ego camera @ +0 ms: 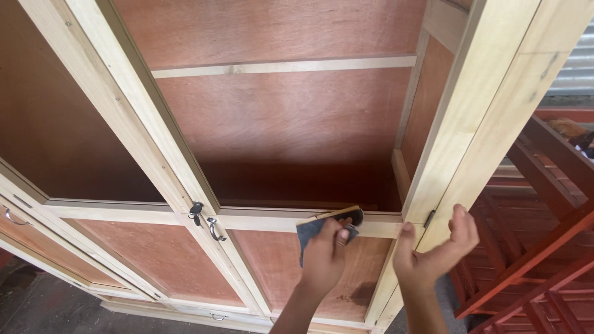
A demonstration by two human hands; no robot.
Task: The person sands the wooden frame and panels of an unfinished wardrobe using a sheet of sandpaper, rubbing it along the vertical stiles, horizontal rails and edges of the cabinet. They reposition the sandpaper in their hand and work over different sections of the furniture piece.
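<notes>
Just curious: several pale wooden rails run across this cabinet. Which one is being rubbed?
The lower rail, under the open compartment: the left hand presses dark sandpaper on it.

Soft daylight from the right, cabinet [278, 124] interior deep in shadow, edges bowed by the lens, focus sharp.
</notes>
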